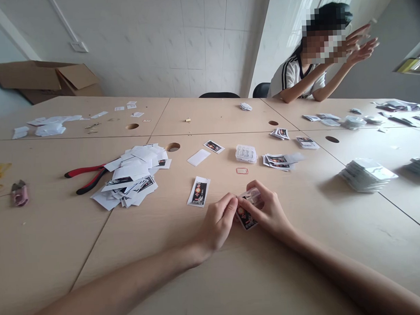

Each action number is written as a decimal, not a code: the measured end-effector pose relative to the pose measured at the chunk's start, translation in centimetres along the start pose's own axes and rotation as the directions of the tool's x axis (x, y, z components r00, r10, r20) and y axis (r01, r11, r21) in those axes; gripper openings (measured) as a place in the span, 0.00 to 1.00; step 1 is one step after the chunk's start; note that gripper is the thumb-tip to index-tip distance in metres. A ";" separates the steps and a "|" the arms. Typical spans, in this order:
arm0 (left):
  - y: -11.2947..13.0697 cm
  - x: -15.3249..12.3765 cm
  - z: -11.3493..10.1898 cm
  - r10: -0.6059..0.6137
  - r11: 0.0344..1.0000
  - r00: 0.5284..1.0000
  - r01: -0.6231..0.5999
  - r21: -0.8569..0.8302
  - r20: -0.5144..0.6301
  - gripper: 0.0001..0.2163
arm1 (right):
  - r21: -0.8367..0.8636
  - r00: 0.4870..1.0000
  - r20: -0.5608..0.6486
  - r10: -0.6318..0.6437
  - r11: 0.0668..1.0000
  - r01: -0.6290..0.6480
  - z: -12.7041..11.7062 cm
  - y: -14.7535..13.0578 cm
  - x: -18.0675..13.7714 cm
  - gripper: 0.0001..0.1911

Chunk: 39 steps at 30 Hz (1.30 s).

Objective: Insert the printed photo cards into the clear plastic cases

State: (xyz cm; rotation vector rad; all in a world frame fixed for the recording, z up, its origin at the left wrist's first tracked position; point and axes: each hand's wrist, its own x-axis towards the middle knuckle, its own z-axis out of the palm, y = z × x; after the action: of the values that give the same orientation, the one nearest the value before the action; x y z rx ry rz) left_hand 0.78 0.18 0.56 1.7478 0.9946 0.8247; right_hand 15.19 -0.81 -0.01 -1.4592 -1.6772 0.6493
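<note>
My left hand and my right hand meet at the middle of the table, fingers pinched together on a small printed card in a clear plastic sleeve. Both hands are closed on it. Just left of them a printed card lies flat on the table. A heap of white paper slips and cards lies further left. A small red loop, a clear plastic box and a stack of printed cards lie beyond my hands.
Red-handled pliers lie left of the heap. Stacks of sleeved cards sit at the right. Another person sits at the far side, hands raised. A cardboard box stands at the back left. Cable holes dot the table.
</note>
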 end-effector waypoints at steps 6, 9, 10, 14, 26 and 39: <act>0.0 0.0 0.0 -0.020 1.000 1.000 0.020 -0.001 0.009 0.13 | 0.008 1.000 -0.004 0.003 1.000 -0.003 -0.1 -0.2 0.0 0.12; 0.1 0.0 0.0 -0.008 1.000 1.000 0.008 0.003 -0.001 0.13 | 0.021 1.000 0.013 0.004 1.000 -0.004 -0.1 -0.2 0.0 0.12; 0.1 0.0 0.0 -0.006 1.000 1.000 0.006 0.005 -0.004 0.14 | 0.028 1.000 0.018 0.002 1.000 -0.003 -0.1 -0.2 0.0 0.12; 0.2 0.0 -0.1 -0.020 1.000 1.000 0.020 -0.004 0.004 0.14 | 0.042 1.000 0.024 -0.001 0.999 0.000 0.0 -0.2 0.1 0.12; 1.0 -0.1 -0.2 -0.010 0.985 0.998 0.020 -0.173 0.061 0.14 | 0.107 0.986 0.146 -0.077 0.992 0.062 -0.4 -0.1 0.6 0.10; -0.7 -0.1 0.5 -0.013 0.983 1.000 0.013 -0.182 0.006 0.07 | 0.091 0.967 -0.251 -0.048 0.993 0.073 0.2 1.5 1.1 0.29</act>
State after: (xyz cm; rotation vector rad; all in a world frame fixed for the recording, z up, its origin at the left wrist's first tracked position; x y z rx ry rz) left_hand 0.95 0.05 -0.32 1.5849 0.8976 0.8752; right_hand 15.83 0.57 -1.10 -1.3534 -1.4684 0.4870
